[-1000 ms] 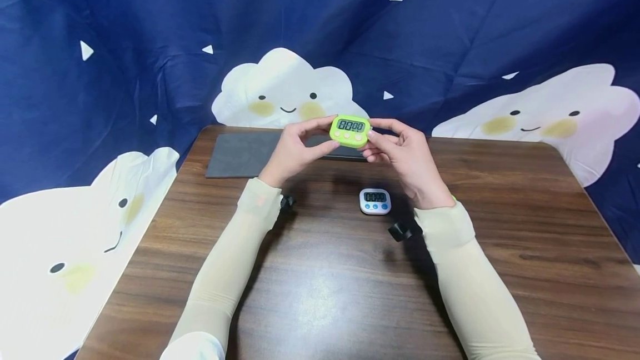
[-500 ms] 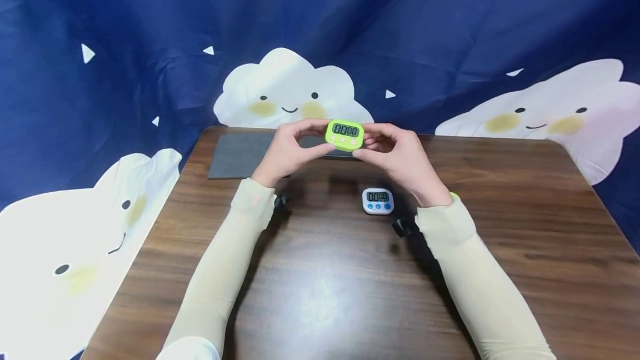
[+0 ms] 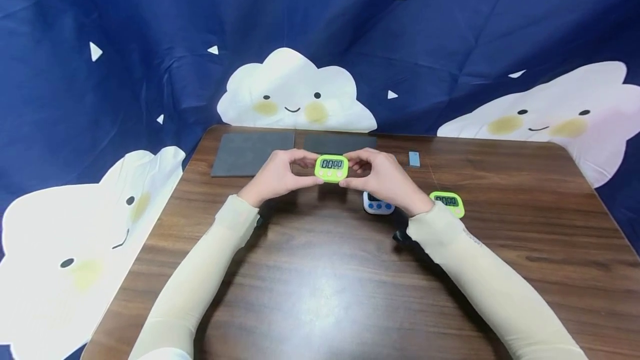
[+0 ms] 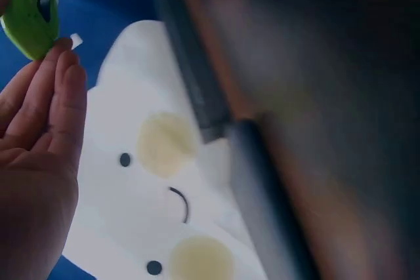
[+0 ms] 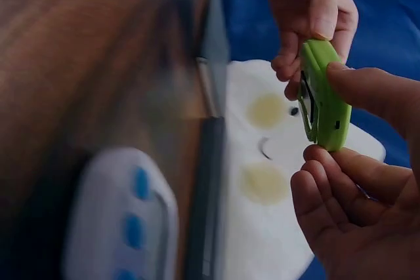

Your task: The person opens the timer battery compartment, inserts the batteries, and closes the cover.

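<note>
A lime-green digital timer (image 3: 331,169) with pale buttons is held above the table, its screen facing the head camera and reading 00:00. My left hand (image 3: 280,176) pinches its left end between thumb and fingers. At the other end, my right hand (image 3: 384,180) pinches it the same way. In the right wrist view the green timer (image 5: 326,96) appears edge-on, the right thumb on one edge and fingertips on the opposite edge. Below the right hand lies a white timer (image 3: 378,205) with blue buttons, its upper part hidden. Another green timer (image 3: 447,203) lies by the right wrist, partly covered by the sleeve.
Two flat dark grey panels (image 3: 255,153) lie side by side along the back of the wooden table (image 3: 320,271). A small light-blue rectangular piece (image 3: 414,159) sits right of them. Behind the table hangs a blue curtain (image 3: 320,10) with cloud faces.
Both hands have lowered the green timer and drawn it slightly left. The right thumb has shifted to its lower edge. The second green timer and the light-blue piece have come into sight.
</note>
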A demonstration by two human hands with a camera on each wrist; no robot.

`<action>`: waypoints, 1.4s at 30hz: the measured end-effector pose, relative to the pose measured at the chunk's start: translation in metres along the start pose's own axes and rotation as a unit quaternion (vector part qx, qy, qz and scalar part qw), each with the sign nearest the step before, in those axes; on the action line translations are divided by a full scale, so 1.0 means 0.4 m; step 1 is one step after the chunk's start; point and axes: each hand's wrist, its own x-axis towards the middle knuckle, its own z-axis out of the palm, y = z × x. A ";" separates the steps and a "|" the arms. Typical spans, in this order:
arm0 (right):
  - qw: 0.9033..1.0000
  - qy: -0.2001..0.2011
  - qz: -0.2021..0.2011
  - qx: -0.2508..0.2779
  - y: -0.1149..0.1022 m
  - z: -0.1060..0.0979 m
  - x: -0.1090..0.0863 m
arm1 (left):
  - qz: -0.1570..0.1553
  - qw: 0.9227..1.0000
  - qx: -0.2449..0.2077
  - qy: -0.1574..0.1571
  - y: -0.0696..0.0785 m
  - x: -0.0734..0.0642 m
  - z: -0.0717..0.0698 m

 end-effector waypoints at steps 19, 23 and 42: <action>0.991 -0.084 0.039 -0.100 0.032 0.126 0.010 | -0.050 0.977 0.151 -0.141 -0.052 -0.028 0.026; 0.990 -0.082 0.049 -0.108 0.030 0.131 0.006 | -0.051 0.976 0.158 -0.144 -0.047 -0.024 0.028; 0.989 -0.076 0.062 -0.110 0.034 0.133 -0.001 | -0.068 0.977 0.145 -0.143 -0.038 -0.024 0.034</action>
